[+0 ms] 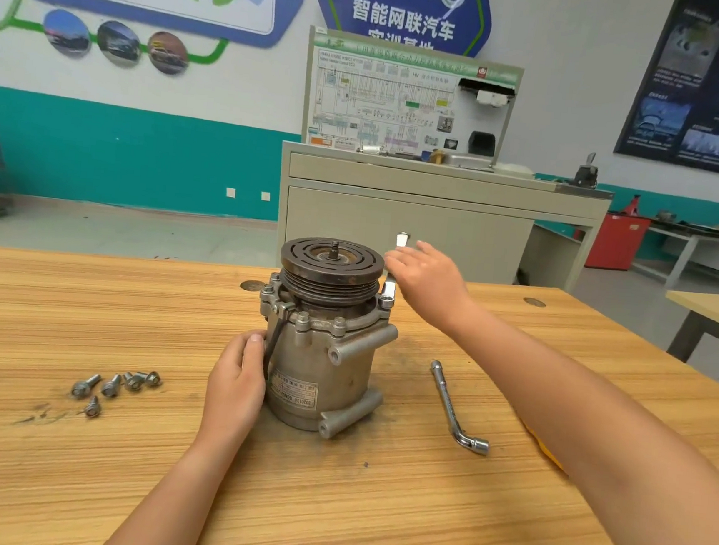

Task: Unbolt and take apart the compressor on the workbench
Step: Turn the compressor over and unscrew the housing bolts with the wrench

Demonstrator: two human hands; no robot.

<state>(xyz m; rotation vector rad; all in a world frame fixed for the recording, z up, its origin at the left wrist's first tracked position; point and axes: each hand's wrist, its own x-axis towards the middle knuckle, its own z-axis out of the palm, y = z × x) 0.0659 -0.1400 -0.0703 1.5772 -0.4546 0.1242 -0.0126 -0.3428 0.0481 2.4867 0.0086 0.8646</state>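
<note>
The compressor (325, 347) stands upright near the middle of the wooden workbench (328, 508), its dark grooved pulley (331, 270) on top with a short threaded shaft poking up from the centre. Around the flange below the pulley four bolt heads show on the near side (any on the far side are hidden by the pulley). The left hand (237, 381) presses flat against the left side of the body, palm and thumb touching the casing beside a black cable (274, 343) that runs down from the flange; it steadies rather than encloses anything. The right hand (428, 280) is wrapped around a silver wrench (395, 271), whose lower end sits over the bolt at the right rim of the flange and whose upper end stands out above the fingers. One L-shaped socket wrench (459, 407) lies flat on the bench to the right of the compressor, apart from it, its bent socket end toward the near side. Five loose bolts (115, 385) lie in a cluster to the left, well clear of the left hand. Something yellow (544, 451) peeks out from under the right forearm; what it is cannot be told. The near part of the bench is bare wood, and its right edge runs close behind the right forearm.
</note>
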